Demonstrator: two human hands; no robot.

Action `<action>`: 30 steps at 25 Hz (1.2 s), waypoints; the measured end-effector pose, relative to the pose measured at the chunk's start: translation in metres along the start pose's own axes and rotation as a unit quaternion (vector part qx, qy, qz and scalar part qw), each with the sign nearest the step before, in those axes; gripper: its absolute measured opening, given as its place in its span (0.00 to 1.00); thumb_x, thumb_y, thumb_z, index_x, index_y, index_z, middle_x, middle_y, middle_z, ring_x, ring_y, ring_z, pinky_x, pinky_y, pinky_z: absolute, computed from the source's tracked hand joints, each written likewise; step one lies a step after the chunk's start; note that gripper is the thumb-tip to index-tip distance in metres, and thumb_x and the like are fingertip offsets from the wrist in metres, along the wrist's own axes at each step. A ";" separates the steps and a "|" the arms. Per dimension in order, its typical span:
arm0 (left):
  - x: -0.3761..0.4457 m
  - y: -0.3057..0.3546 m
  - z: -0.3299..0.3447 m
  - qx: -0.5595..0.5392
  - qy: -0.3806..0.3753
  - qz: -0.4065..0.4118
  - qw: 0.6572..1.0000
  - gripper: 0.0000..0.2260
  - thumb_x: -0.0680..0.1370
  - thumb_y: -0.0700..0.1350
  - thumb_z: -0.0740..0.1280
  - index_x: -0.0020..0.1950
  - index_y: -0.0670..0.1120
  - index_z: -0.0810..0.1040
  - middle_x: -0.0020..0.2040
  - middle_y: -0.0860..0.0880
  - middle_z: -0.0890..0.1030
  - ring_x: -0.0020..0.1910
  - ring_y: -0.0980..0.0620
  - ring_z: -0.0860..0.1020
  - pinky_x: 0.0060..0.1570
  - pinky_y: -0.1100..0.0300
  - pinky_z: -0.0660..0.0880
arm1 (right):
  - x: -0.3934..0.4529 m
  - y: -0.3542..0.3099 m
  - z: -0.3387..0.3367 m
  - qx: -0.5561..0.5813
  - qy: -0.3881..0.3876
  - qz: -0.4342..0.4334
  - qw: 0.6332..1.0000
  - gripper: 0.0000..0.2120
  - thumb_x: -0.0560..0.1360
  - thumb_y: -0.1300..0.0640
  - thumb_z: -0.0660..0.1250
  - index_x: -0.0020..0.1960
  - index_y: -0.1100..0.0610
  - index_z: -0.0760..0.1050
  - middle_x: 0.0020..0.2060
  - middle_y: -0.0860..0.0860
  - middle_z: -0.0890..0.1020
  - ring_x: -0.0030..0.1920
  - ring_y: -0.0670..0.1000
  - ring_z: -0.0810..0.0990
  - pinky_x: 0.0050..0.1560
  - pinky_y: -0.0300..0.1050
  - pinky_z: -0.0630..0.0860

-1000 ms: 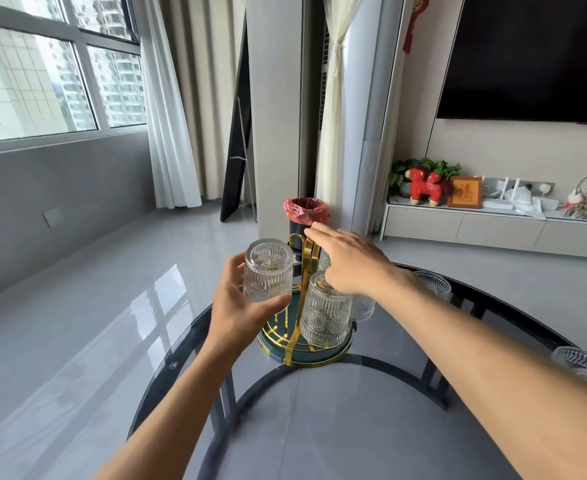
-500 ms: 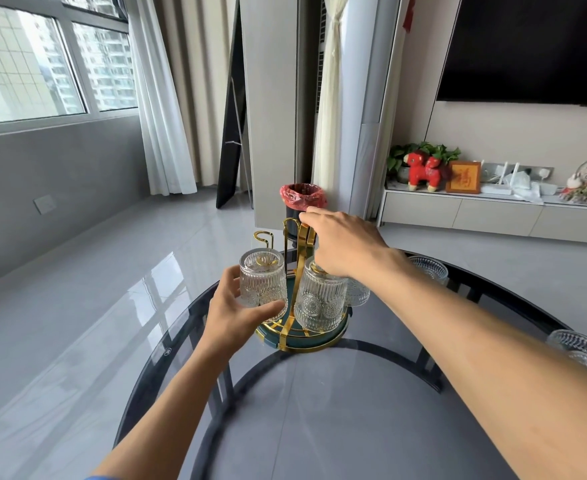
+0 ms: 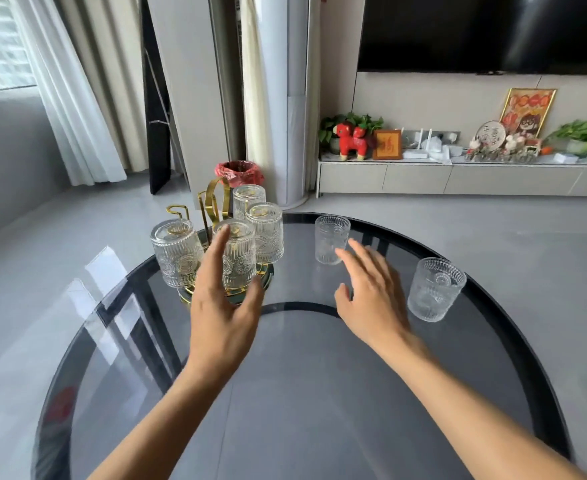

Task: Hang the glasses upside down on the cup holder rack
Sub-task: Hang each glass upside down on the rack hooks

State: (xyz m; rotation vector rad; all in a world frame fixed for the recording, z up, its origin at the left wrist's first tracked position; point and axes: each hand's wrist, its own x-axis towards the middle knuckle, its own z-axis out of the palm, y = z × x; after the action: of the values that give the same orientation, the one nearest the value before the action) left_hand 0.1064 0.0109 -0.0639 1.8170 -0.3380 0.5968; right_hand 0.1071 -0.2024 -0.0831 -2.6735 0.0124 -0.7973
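Note:
A gold cup holder rack on a round green base stands at the far left of the dark glass table. Several ribbed glasses hang upside down on it, among them the leftmost glass and a front glass. One gold hook at the rack's left stands bare. Two glasses stand upright on the table: a far glass and a near glass at the right. My left hand is open, just in front of the rack. My right hand is open between the two upright glasses, holding nothing.
The table's black rim curves close behind the near glass. Beyond the table on the floor stand a bin with a red bag, a white column unit and a low TV cabinet with ornaments.
My left hand has let go of the glass, which now hangs on the rack's left side. My right hand has left the rack top and moved right toward the upright glasses. The camera has tilted down.

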 end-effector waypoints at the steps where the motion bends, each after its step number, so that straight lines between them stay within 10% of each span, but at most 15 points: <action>1: -0.004 0.008 0.014 -0.010 -0.023 -0.012 1.000 0.33 0.76 0.37 0.70 0.78 0.51 0.61 0.76 0.53 0.68 0.75 0.60 0.65 0.73 0.59 0.62 | -0.005 0.017 -0.007 -0.076 0.019 0.009 0.997 0.27 0.68 0.63 0.67 0.67 0.59 0.72 0.71 0.58 0.71 0.69 0.64 0.69 0.65 0.59 0.65; 6: -0.017 0.036 0.067 -0.033 -0.121 -0.105 0.987 0.37 0.76 0.41 0.69 0.80 0.56 0.53 0.78 0.53 0.63 0.76 0.57 0.61 0.75 0.51 0.60 | -0.004 0.105 -0.044 -0.245 -0.091 0.210 0.942 0.37 0.71 0.48 0.67 0.75 0.53 0.56 0.78 0.58 0.55 0.75 0.66 0.55 0.68 0.63 0.58; 10: -0.017 0.036 0.077 -0.011 -0.196 -0.133 0.972 0.37 0.77 0.45 0.69 0.80 0.57 0.52 0.79 0.54 0.62 0.77 0.57 0.59 0.75 0.49 0.60 | -0.002 0.121 -0.037 0.069 -0.095 0.385 0.915 0.48 0.69 0.42 0.71 0.78 0.53 0.48 0.76 0.58 0.60 0.71 0.62 0.65 0.65 0.58 0.68; 15: -0.020 0.027 0.070 -0.013 -0.217 -0.188 0.958 0.34 0.74 0.44 0.73 0.77 0.55 0.62 0.75 0.52 0.68 0.74 0.54 0.65 0.69 0.56 0.65 | 0.005 0.083 -0.031 0.242 -0.028 0.416 0.876 0.33 0.59 0.45 0.76 0.59 0.58 0.72 0.56 0.57 0.81 0.54 0.60 0.81 0.49 0.51 0.79; 20: -0.019 0.024 0.053 -0.164 -0.163 -0.326 0.917 0.39 0.67 0.56 0.77 0.75 0.52 0.65 0.71 0.49 0.73 0.67 0.50 0.74 0.65 0.51 0.70 | 0.006 0.000 -0.018 0.627 -0.111 0.382 0.670 0.36 0.55 0.49 0.77 0.60 0.57 0.72 0.58 0.60 0.80 0.52 0.61 0.84 0.43 0.55 0.83; 23: -0.006 0.022 0.027 -0.273 -0.074 -0.325 0.902 0.38 0.67 0.55 0.76 0.74 0.49 0.68 0.68 0.45 0.77 0.63 0.46 0.79 0.64 0.44 0.75 | 0.018 -0.050 -0.018 0.708 -0.154 0.317 0.613 0.34 0.58 0.51 0.75 0.62 0.59 0.73 0.62 0.60 0.77 0.58 0.62 0.81 0.43 0.54 0.82; 25: 0.008 0.023 0.008 -0.341 -0.011 -0.317 0.885 0.36 0.68 0.52 0.76 0.73 0.47 0.69 0.66 0.43 0.79 0.59 0.46 0.82 0.61 0.47 0.77 | 0.028 -0.076 -0.021 0.704 -0.185 0.278 0.627 0.29 0.64 0.51 0.73 0.63 0.59 0.74 0.62 0.61 0.79 0.57 0.61 0.82 0.46 0.55 0.83; 30: 0.060 0.020 -0.051 -0.383 0.107 -0.275 0.876 0.28 0.71 0.44 0.75 0.70 0.45 0.74 0.57 0.46 0.83 0.53 0.46 0.81 0.51 0.54 0.77 | 0.056 -0.124 -0.025 0.520 -0.254 0.147 0.802 0.27 0.70 0.38 0.67 0.64 0.52 0.74 0.60 0.51 0.80 0.56 0.52 0.80 0.54 0.54 0.81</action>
State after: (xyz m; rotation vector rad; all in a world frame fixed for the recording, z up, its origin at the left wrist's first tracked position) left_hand 0.1340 0.0563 -0.0025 0.9867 0.1041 0.1975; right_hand 0.1299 -0.1003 0.0070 -1.6590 -0.1084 0.0849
